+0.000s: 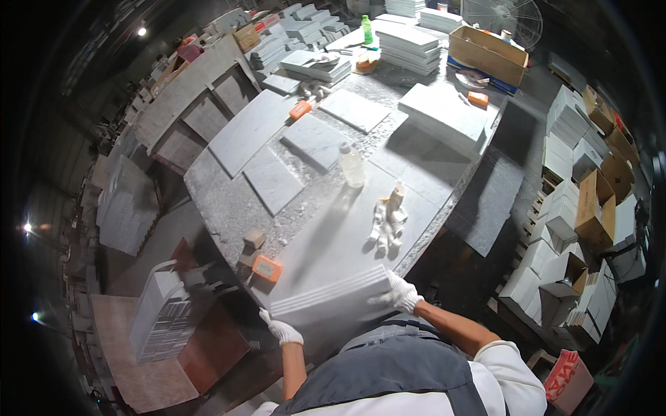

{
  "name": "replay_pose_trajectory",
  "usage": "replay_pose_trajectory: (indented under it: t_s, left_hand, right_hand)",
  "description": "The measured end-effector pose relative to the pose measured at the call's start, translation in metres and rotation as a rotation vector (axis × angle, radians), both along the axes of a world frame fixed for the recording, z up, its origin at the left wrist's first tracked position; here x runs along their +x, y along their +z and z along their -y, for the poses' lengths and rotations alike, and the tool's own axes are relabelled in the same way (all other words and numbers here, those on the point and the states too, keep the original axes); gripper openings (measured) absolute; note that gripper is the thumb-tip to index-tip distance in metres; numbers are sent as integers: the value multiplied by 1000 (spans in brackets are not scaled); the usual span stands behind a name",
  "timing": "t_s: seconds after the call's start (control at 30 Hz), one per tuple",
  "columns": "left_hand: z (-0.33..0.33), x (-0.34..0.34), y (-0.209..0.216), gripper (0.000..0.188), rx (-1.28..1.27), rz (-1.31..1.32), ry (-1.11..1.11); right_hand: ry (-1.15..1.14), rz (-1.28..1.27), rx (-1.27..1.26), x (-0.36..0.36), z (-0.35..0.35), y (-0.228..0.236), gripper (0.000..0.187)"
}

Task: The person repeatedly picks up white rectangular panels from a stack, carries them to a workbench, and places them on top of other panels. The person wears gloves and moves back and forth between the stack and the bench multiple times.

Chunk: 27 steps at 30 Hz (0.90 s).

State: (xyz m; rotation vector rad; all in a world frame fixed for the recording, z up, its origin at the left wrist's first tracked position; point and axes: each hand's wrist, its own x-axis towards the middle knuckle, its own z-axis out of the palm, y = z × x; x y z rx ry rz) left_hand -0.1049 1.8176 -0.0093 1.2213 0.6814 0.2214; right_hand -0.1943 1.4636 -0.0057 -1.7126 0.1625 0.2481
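Note:
A stack of several pale stone tiles (331,295) is tilted at the near edge of the work table, close against my body. My left hand (283,330), in a white knitted glove, grips the stack's left end. At the opposite end, my gloved right hand (399,294) is closed around the right side, its fingers over the face. Just beyond the stack lies a pair of loose white gloves (386,227). A clear plastic bottle (352,166) stands farther in, and an orange block (266,269) sits near the left corner.
Flat marble slabs (251,132) lie across the dusty table (305,229). A thick stack of slabs (444,114) stands at the right edge. White boxes (538,267) fill the right side. A rack of tiles (165,315) stands at lower left; a fan (510,21) is behind.

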Motion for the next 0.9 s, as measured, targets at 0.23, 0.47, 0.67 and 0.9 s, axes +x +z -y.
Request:
replay_pose_trajectory:
  t_s: [0.23, 0.47, 0.67, 0.9]
  left_hand:
    - [124, -38, -18, 83, -21, -242, -67]
    - [304, -36, 15, 85, -146, -244, -495]
    - [427, -33, 67, 81, 238, -588, -754]
    - [508, 7, 79, 78, 147, -568, -1049]
  right_hand:
    - [-152, -259, -72, -47, 123, 13, 70]
    - [-521, -150, 90, -88, 271, 37, 47]
    - [-693, -239, -96, -142, 349, 39, 48]
    - [-913, -352, 8, -172, 369, 22, 61]
